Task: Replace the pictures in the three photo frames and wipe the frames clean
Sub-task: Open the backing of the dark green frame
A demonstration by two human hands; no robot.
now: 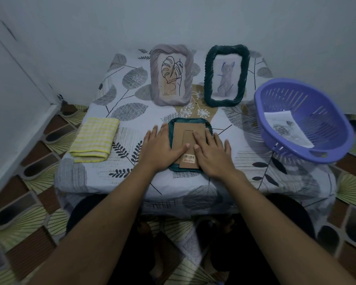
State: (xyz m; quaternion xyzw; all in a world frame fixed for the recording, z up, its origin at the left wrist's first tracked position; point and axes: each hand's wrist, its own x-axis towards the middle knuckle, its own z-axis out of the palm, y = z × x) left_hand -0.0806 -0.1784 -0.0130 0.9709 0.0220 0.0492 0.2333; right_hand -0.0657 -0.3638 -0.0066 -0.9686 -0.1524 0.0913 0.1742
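Left hand (162,148): flat, fingers straight, on the left rim of the face-down frame, thumb on its cardboard back (185,130)
Right hand (212,156): flat, fingers spread over the back's right side
Face-down frame (186,120): teal, under both hands on the tabletop (132,112)
Leaf-drawing frame (171,77): grey, upright beyond the left hand
Cat-drawing frame (226,75): dark green, upright beyond the right hand
Purple basket (321,120): right of the right hand, printed picture (286,128) inside
Yellow cloth (95,138): folded, left of the left hand

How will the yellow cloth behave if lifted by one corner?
The yellow cloth lies folded in soft layers, so it would probably droop and unfold. It looks thin, so likely light. Pushed, it may bunch on the tablecloth.
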